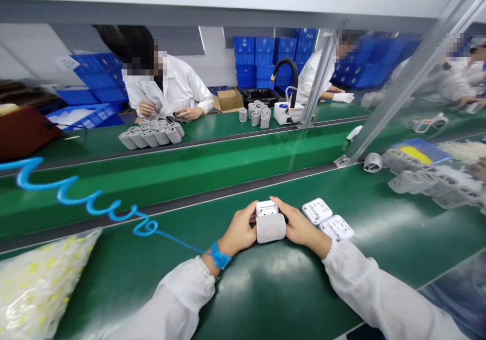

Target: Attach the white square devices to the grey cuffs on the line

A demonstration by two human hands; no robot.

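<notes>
In front of me, both hands hold a wrist blood pressure monitor, a white plastic body (267, 208) with a curled grey cuff (271, 228) on its near side. My left hand (242, 228), with a blue wrist strap (220, 255), grips its left side, fingers closed. On the right side my right hand (297, 222) closes around the same monitor. Some fingertips are hidden behind it. Just right of my right hand, two white plastic housings (317, 211) (336, 227) lie flat on the green table (258, 294).
A coiled blue cord (94, 203) runs to my wrist strap. At left lies a clear bag of yellow-white pieces (45, 284). Grey cuffs (429, 180) stand at right. Beyond the green belt (190, 165), a co-worker (167, 86) handles more cuffs (152, 133). A metal post (410, 71) slants at right.
</notes>
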